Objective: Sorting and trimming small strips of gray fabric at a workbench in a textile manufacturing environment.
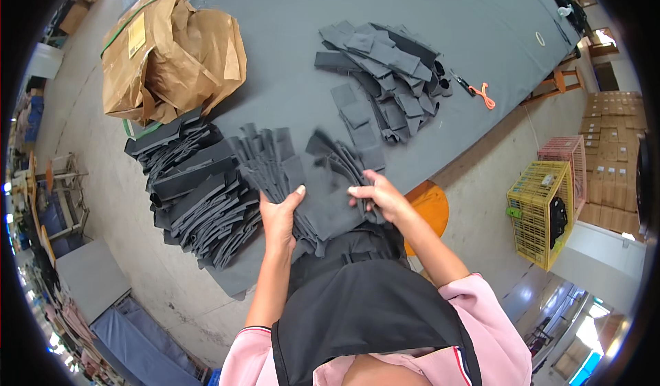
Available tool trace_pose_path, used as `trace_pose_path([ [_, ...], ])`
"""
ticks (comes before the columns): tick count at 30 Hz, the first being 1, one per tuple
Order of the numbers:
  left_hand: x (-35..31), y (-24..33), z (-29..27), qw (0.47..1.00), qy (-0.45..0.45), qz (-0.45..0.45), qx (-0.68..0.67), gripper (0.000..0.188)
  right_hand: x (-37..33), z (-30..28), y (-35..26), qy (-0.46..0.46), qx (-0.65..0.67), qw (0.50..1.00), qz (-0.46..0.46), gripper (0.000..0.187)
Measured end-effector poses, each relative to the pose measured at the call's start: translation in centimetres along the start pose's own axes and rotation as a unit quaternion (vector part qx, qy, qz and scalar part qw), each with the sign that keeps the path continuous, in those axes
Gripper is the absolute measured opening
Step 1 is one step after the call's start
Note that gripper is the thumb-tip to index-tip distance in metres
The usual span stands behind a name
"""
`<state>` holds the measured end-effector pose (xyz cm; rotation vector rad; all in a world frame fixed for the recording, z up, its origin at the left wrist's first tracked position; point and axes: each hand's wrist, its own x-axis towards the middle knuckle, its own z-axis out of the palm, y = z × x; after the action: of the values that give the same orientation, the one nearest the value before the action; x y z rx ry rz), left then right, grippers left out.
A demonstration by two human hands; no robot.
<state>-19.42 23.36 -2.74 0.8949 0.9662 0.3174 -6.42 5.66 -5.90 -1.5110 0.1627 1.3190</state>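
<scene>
My left hand [278, 217] is closed round a bundle of dark grey fabric strips [265, 158], thumb on top, near the table's front edge. To its right, my right hand [381, 197] grips a second, smaller bundle of the same strips [338, 160], whose upper end is smeared by motion. Stacked rows of folded grey strips [206, 204] lie just left of my left hand. Beyond my right hand are a few flat strips [354, 114] and a loose heap of strips [395, 66].
A crumpled brown paper bag [185, 59] stands at the table's [282, 49] far left. Orange-handled scissors [485, 96] lie right of the heap. An orange stool [430, 211] sits by the right edge. Farther right are a yellow crate [540, 214], a pink crate [567, 151] and stacked cartons [612, 159].
</scene>
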Motion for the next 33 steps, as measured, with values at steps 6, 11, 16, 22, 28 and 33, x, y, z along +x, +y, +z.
trace_pose_path([
  [6, -0.4, -1.8, 0.6, 0.998, -0.061, -0.022, 0.013, 0.074, -3.2, 6.7, -1.8, 0.054, -0.413, 0.889, -0.190, 0.065],
  [11, 0.0, -0.3, 1.3, 0.985, -0.150, -0.023, 0.087, 0.077, -3.6, 7.1, -3.2, -0.019, -0.501, 0.854, -0.135, 0.055],
  [16, 1.1, 0.3, 0.1, 0.991, -0.118, -0.063, 0.012, 0.041, -4.3, 5.4, -4.8, -0.116, -0.472, 0.855, -0.181, 0.083],
  [22, 0.1, -0.3, -0.5, 0.982, -0.115, -0.072, -0.131, 0.047, 0.5, 1.4, -5.2, 0.294, -0.511, 0.719, -0.368, 0.081],
  [28, 0.0, 0.9, 0.7, 0.990, -0.117, -0.041, -0.070, 0.049, 3.4, 0.2, -4.1, 0.251, -0.457, 0.808, -0.273, 0.069],
  [33, 0.0, 1.3, 0.6, 0.991, -0.107, -0.049, -0.064, 0.050, 1.3, -1.8, -16.5, 0.335, -0.494, 0.675, -0.433, 0.064],
])
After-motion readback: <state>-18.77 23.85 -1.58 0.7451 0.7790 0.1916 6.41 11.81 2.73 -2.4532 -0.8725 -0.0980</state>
